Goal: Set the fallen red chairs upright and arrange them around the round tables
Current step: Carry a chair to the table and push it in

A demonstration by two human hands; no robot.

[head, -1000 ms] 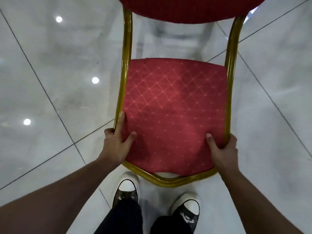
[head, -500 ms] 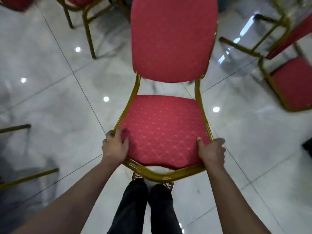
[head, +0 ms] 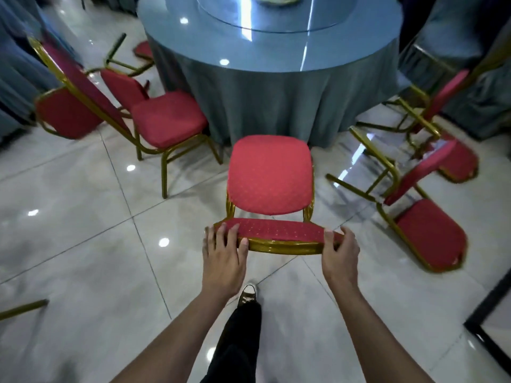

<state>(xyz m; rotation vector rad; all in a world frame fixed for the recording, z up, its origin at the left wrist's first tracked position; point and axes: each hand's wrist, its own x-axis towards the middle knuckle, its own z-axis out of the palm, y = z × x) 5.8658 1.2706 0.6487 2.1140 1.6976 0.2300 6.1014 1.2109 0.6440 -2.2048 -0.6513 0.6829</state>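
Red chair (head: pixel 269 186) upright, facing round table (head: pixel 272 55); backrest top gripped by left hand (head: pixel 222 254) & right hand (head: pixel 340 254), fingers curled, prob. firm.

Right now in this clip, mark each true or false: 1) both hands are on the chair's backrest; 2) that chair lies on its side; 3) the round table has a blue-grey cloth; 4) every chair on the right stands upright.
1) True: the left hand and right hand grip the top of the held chair.
2) False: it stands upright, seat facing the round table.
3) True: the cloth hangs to the floor.
4) False: the fallen chair on the right lies tipped over, legs in the air.
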